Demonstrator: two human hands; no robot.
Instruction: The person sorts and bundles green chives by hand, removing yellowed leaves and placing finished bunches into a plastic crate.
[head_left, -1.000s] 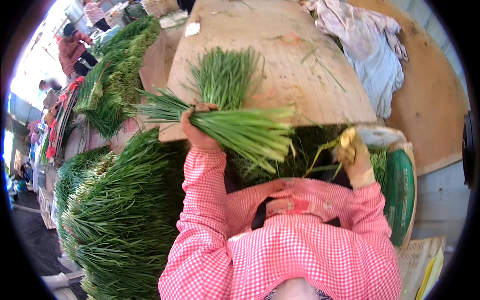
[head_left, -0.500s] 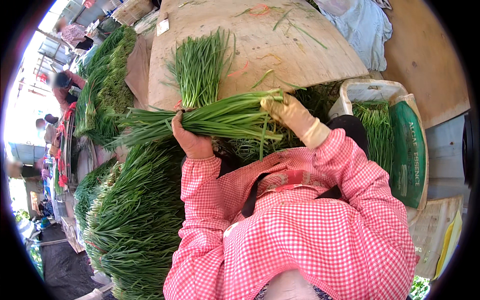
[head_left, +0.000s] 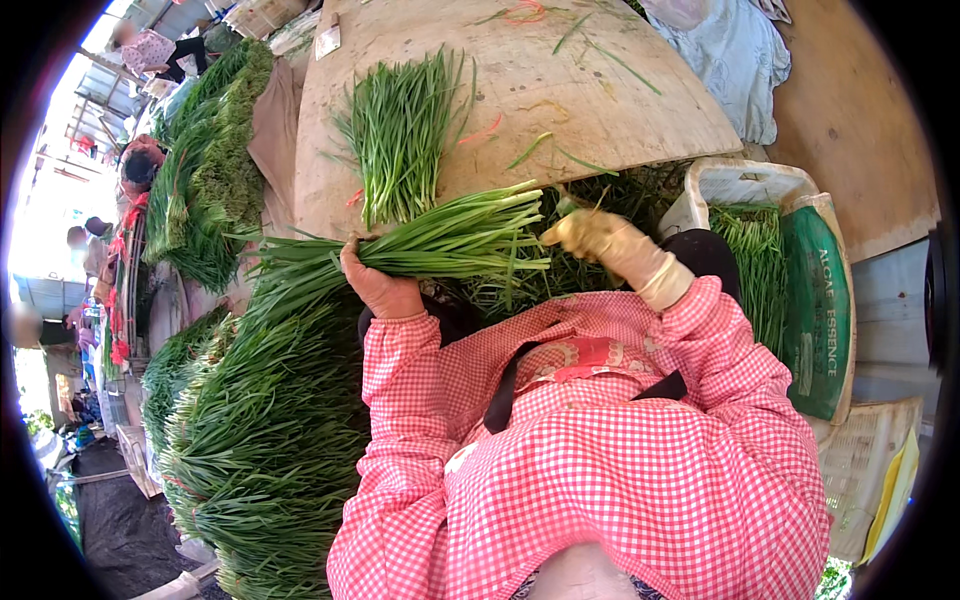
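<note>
The left grip (head_left: 383, 287) is clenched around a bunch of green leaves (head_left: 455, 238) at the near edge of the wooden counter (head_left: 560, 110); the gloved right grip (head_left: 610, 246) curls, blurred, just beside the pale stem ends (head_left: 522, 200), whether holding anything I cannot tell. A second bunch (head_left: 402, 135) lies on the counter, and a white crate (head_left: 748, 177) stands to the right.

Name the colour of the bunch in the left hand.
The bunch is green, paler toward its right end; the head view shows it best.
</note>
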